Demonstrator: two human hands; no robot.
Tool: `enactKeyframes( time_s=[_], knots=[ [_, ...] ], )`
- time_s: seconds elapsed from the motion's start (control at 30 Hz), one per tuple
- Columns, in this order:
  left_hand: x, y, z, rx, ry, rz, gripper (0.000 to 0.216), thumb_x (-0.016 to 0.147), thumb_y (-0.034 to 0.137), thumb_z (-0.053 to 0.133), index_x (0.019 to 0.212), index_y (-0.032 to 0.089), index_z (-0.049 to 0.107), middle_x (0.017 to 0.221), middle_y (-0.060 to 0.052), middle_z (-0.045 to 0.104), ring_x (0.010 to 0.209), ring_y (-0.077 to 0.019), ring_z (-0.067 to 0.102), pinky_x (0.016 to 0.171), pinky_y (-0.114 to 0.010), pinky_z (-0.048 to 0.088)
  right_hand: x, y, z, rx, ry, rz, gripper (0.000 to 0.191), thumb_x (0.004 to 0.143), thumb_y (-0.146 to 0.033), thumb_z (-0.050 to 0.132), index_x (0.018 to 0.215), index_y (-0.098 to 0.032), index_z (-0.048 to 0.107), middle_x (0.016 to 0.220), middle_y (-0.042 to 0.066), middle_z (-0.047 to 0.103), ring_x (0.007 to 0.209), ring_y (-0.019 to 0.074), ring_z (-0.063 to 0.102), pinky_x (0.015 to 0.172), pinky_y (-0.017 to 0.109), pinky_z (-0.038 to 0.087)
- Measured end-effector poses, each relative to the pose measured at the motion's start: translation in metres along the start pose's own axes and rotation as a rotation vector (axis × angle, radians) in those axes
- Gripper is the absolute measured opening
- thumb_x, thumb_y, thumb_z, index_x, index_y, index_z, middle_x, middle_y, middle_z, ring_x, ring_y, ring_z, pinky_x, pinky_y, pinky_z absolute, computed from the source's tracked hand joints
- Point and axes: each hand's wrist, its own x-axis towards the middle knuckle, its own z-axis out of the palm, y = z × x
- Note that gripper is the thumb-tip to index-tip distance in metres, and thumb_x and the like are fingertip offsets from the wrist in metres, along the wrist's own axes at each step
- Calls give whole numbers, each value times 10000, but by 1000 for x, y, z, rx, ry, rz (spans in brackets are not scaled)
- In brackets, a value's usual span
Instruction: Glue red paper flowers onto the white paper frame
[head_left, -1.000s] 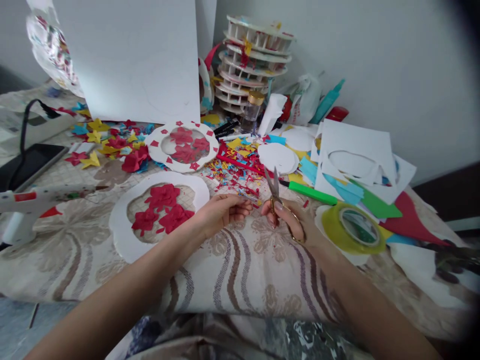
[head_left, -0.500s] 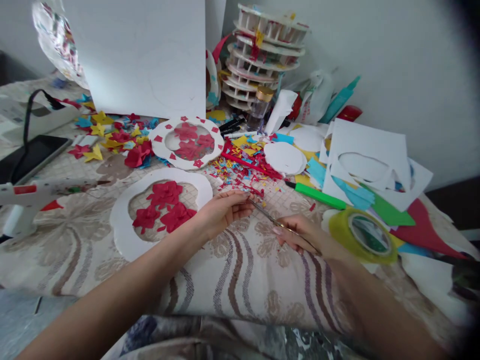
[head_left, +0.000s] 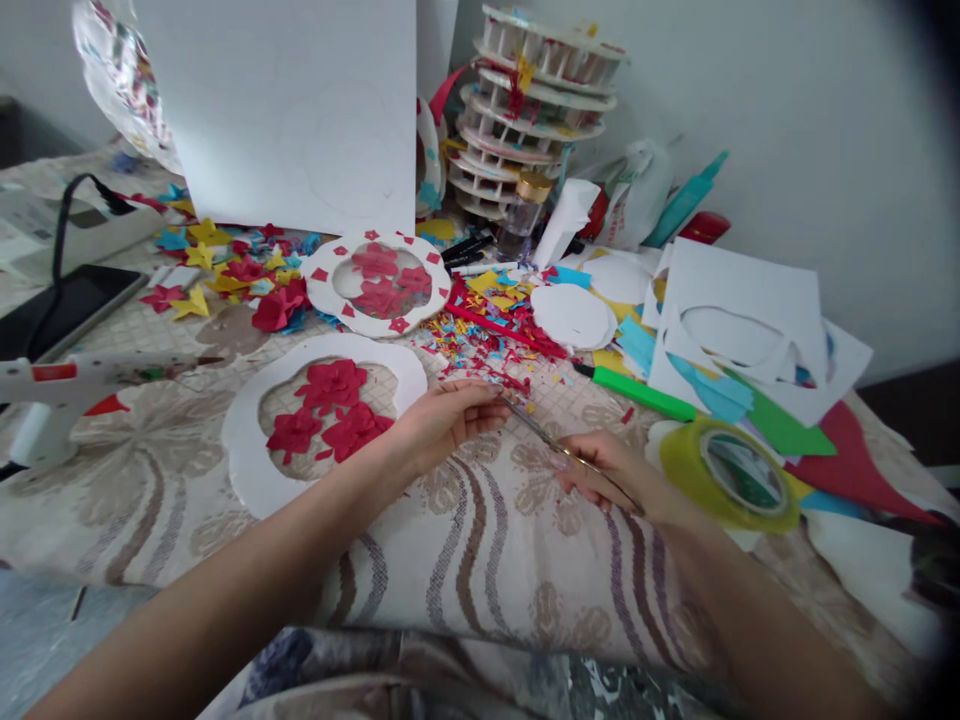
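Note:
A pair of scissors (head_left: 541,430) is in my right hand (head_left: 600,465), its blades pointing up and to the left. The blade tips reach the fingers of my left hand (head_left: 459,415), which are pinched together; whatever lies between them is too small to make out. Beside my left forearm lies a white scalloped paper ring (head_left: 251,460) with red paper flowers (head_left: 354,432) inside its opening. Behind it sits a second white ring (head_left: 320,292) dotted with small red pieces, also with red flowers in its middle.
Coloured paper scraps (head_left: 480,340) cover the table beyond my hands. A green marker (head_left: 645,393) and a roll of yellow tape (head_left: 679,470) lie to the right, near cut white sheets (head_left: 780,280). At left is a glue gun (head_left: 60,395); a tiered white stand (head_left: 536,125) rises behind.
Both hands and the scissors hold nearly the same place. The whole view has shifted slightly, with the background sitting a little further right.

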Motion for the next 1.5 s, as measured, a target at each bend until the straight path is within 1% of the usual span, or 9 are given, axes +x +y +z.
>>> enactKeyframes(
  time_s=[0.23,0.33,0.5,0.6,0.9,1.03,1.2,1.37,1.5],
  knots=[
    [0,1,1,7,-7,2,102,787,87,567,732,90,653,676,-62,678,648,-116,656,639,-197,536,-5,-9,1,0,11,28,443,752,-575,555,578,-170,519,385,-61,415,319,60,384,329,172,303],
    [0,0,1,8,-14,1,103,786,76,562,735,95,650,671,-57,680,640,-113,654,634,-195,536,-2,-3,0,-2,5,21,429,772,-556,543,590,-168,531,379,-61,419,312,54,369,329,165,291],
    [-1,0,2,21,-11,0,106,787,82,560,728,93,648,665,-60,681,627,-109,650,626,-188,530,6,11,-2,-7,-46,37,411,768,-539,548,587,-170,537,368,-60,430,298,59,379,308,166,285],
    [-1,0,2,22,-4,-4,102,782,85,563,727,94,649,664,-63,681,623,-111,648,628,-192,528,7,13,-2,-26,-43,38,413,778,-538,535,591,-170,537,368,-61,431,298,59,381,307,167,286],
    [1,-2,-1,19,-15,2,104,784,80,561,725,98,645,659,-58,677,631,-112,650,637,-198,532,5,13,0,-102,18,-32,402,785,-521,551,588,-170,538,398,-58,439,330,61,394,340,175,289],
    [2,-2,-2,20,-22,1,81,773,89,578,734,99,649,673,-64,681,637,-116,651,638,-200,530,4,11,-1,-136,26,-53,410,798,-522,535,584,-173,528,394,-59,414,333,67,383,344,182,276],
    [2,-2,-1,28,1,-10,94,780,85,570,733,94,651,670,-64,680,635,-111,650,637,-193,529,2,8,-2,-193,29,-112,414,812,-513,522,575,-175,486,423,-58,398,371,69,381,369,184,278],
    [2,-2,-2,33,-11,-2,99,784,91,569,740,96,658,681,-65,684,648,-113,653,646,-194,529,0,7,-1,-256,46,-111,415,826,-515,502,584,-184,430,426,-61,391,382,80,401,392,192,280],
    [4,-3,-5,48,-5,14,75,768,110,596,732,101,662,680,-61,684,647,-112,648,655,-201,526,1,4,2,-355,108,-198,453,826,-529,488,548,-185,389,457,-57,346,439,79,361,423,200,244]
  ],
)
